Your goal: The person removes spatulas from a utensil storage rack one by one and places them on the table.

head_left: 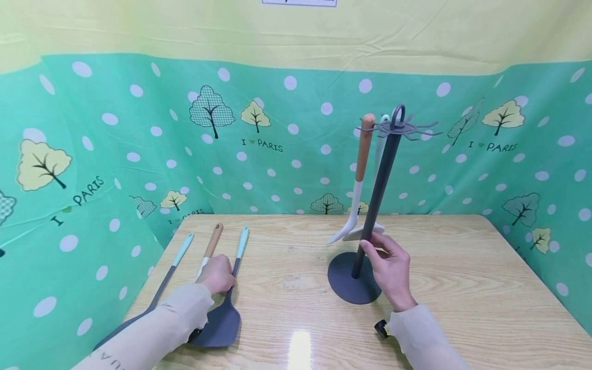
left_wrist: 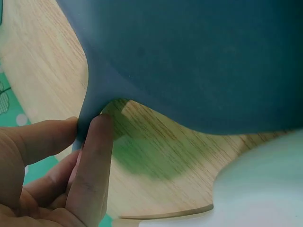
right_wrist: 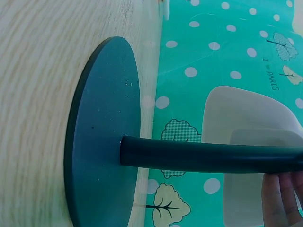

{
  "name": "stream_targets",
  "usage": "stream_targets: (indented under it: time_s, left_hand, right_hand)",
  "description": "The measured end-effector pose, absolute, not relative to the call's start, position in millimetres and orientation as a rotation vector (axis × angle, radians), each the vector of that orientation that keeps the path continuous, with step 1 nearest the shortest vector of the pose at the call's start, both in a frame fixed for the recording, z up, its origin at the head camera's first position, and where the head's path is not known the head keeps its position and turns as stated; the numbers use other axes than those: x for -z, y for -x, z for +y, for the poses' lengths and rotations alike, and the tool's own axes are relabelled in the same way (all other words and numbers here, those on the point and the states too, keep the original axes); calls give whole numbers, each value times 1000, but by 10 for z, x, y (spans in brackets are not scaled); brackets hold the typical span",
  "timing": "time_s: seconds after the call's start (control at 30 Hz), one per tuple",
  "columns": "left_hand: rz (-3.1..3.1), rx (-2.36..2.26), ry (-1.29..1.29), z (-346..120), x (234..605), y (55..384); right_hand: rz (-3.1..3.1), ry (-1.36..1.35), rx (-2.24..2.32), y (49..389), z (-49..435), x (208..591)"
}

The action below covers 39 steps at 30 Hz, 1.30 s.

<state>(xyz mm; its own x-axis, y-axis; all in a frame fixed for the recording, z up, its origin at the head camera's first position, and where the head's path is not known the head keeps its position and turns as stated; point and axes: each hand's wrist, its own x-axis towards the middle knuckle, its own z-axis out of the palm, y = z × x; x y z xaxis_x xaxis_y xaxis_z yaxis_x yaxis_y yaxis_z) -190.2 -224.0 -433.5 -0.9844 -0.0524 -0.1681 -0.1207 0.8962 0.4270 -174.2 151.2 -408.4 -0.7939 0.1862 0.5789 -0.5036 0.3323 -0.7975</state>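
Note:
My left hand (head_left: 217, 275) pinches the neck of a dark grey turner (head_left: 219, 326) with a turquoise handle, lying along the table's left side. In the left wrist view, thumb and fingers (left_wrist: 94, 161) close on that neck, just below the wide blade (left_wrist: 189, 61). My right hand (head_left: 390, 264) holds the black pole of a utensil stand (head_left: 376, 195) low down, thumb in front and fingers behind. From the stand's hook ring hang a white utensil (head_left: 362, 164) with a wooden handle and another with a pale turquoise handle (head_left: 380, 149). Their light heads (right_wrist: 251, 111) show behind the pole.
Left of the turner lie a wooden-handled white utensil (head_left: 214, 240), partly under my left hand, and a dark grey utensil (head_left: 166, 280) with a turquoise handle. A green, dotted cloth (head_left: 277, 174) stands behind the wooden table (head_left: 287, 257) and at both sides.

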Motion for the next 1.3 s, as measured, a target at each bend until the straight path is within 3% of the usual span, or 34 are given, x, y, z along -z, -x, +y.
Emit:
stream_targets:
  time_s: [0.9, 1.3]
  left_hand:
    - [2906, -548, 129, -2214, 4300, 1884]
    - [2923, -509, 29, -2147, 4090, 1877]
  right_hand:
    - [-2018, -266, -1512, 1735, 1509, 4078]
    - [-2010, -272, -1520, 1738, 1510, 4073]
